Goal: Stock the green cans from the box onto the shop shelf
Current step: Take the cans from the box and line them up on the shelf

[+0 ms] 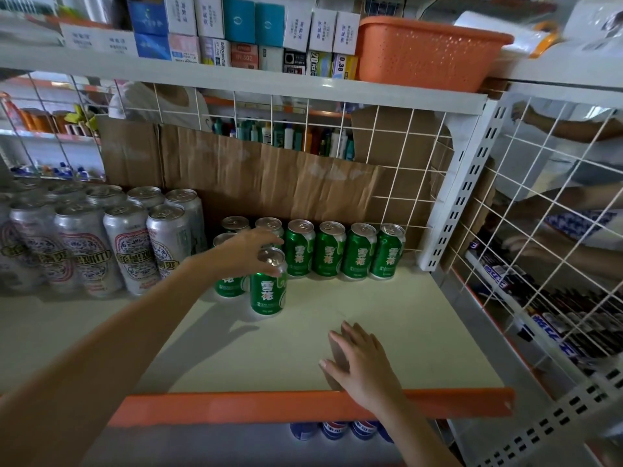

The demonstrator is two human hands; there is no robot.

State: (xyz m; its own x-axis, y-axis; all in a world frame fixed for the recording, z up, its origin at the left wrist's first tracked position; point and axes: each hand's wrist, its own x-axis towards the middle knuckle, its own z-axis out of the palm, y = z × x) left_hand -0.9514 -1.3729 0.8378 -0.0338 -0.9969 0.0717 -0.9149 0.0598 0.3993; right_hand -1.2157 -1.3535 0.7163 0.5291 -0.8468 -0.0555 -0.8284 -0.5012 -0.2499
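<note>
Left hand [246, 252] grips a green can [268, 294] top; right hand [365, 367] rests flat on shelf [411, 315]; silver cans [135, 244] crowd left.

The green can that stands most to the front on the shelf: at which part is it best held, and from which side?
Probably by its top rim, from above, as the left hand does now. The front green can stands upright, and a neighbouring green can crowds its left side, while the space above is open.
</note>
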